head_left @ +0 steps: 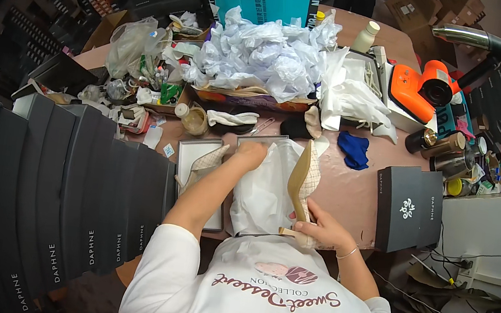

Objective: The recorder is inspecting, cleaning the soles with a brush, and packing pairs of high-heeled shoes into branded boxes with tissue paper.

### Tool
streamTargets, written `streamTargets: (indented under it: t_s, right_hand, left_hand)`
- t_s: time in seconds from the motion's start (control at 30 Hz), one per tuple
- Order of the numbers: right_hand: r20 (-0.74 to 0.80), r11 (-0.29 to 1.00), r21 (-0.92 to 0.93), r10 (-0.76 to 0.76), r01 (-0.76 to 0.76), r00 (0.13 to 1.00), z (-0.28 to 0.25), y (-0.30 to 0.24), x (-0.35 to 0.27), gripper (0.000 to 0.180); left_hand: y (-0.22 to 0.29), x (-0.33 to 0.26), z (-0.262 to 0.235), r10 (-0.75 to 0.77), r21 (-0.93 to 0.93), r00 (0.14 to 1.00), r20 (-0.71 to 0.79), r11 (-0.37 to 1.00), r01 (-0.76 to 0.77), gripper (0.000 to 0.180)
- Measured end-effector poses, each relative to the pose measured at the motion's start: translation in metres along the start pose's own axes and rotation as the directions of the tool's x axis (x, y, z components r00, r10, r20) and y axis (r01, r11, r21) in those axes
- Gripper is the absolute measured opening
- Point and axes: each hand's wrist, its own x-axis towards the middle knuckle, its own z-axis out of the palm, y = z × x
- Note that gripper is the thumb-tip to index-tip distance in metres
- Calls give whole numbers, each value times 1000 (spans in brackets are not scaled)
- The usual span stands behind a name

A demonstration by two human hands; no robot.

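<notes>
My right hand [328,233] is closed round the heel end of a beige, checked high-heeled shoe [306,180], which stands toe up with its tan sole facing left. In front of me lies a shoebox lined with white tissue paper [263,193]. My left hand [251,155] is at the far left part of that paper, with its fingers hidden beneath it. Left of my forearm, a matching shoe [206,164] rests in a grey open box part [215,217], partly covered by my arm.
Dark shoeboxes [77,183] form a long row at the left, and another dark box [408,209] stands at the right. Crumpled white paper [264,56] is heaped at the back. An orange blower device [416,90], a blue cloth [354,150] and a jar [191,120] are also on the table.
</notes>
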Motion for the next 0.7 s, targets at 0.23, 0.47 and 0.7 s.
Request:
streamTargets:
  t_s: [0.23,0.47,0.7]
  right_hand:
    - [-23,626,762,-226,163,974,-12,10,-29,62]
    - [184,559,813,-514,165,838,-11,-64,-57,74]
    - [278,700,713,-231,-39,932,4,-80,-40,61]
  left_hand:
    - [17,-67,-126,115,-562,979,-166,805,-190,15]
    - [36,-117,-223,116,-288,782,-612,888,-358,13]
    - [109,-149,-173,-1,-504,665,-747,653,-565,20]
